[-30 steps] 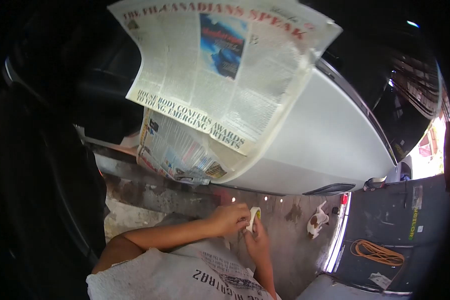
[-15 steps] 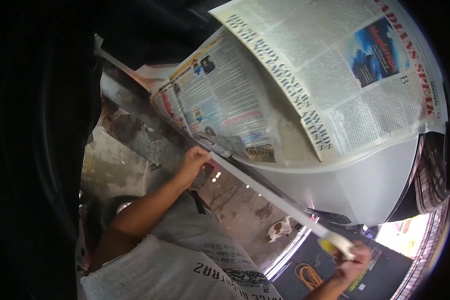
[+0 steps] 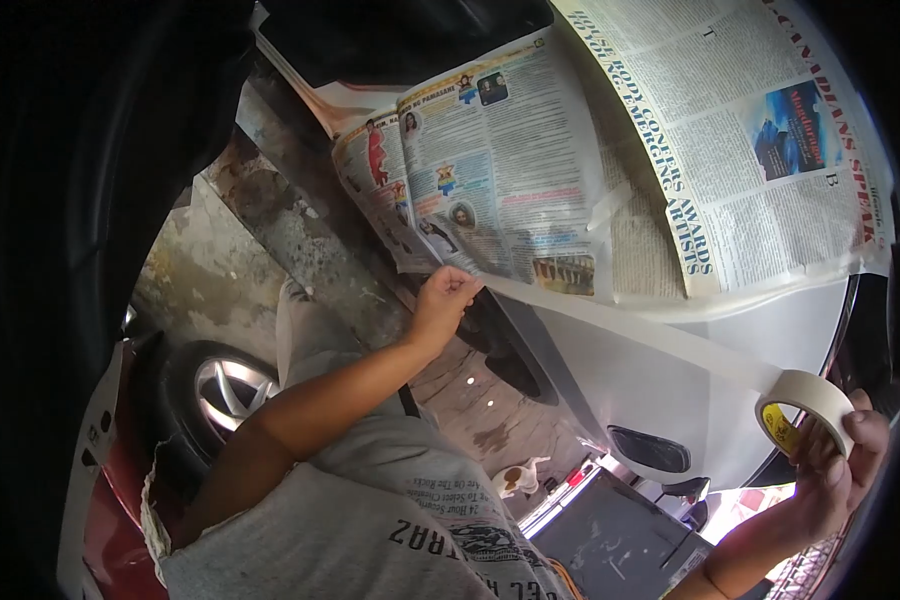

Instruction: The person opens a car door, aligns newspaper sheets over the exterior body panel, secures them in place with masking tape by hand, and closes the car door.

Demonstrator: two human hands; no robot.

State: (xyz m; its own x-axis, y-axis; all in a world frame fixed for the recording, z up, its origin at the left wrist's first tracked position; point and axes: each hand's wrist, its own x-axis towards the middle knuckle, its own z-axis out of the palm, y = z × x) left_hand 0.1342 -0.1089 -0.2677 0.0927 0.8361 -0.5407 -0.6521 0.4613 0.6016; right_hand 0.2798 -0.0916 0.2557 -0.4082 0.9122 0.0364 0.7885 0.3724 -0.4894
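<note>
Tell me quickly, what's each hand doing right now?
Left hand: closed, fingertips pinching the tape strip.
Right hand: holding the tape roll, fingers against its rim.

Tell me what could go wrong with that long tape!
The tape stretches between the left hand and the right hand, so it might twist or stick to itself. The roll is held up in the right hand and could slip and drop. The newspaper on the car is close to the tape, so it may crease if the tape catches it crookedly.
</note>
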